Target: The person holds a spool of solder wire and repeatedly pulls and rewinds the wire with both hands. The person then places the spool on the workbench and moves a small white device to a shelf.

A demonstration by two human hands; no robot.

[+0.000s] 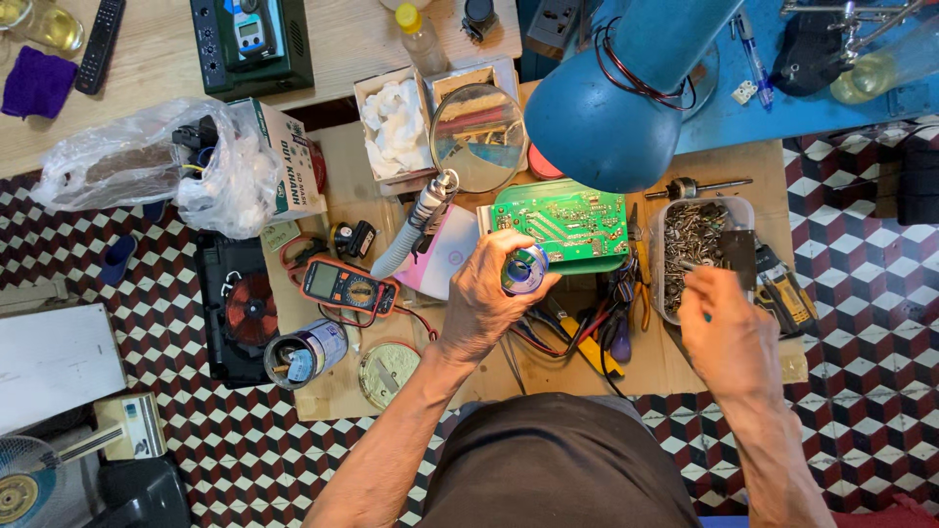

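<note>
solder spool | left hand fingers clamped on it | right hand grip unclear, near screw tray

The left hand grips a small solder spool just below a green circuit board. The right hand is closed on a thin tool, blurred, beside a clear tub of screws. A blue lamp hangs over the board. An orange multimeter lies to the left on the cardboard, near a magnifier.
</note>
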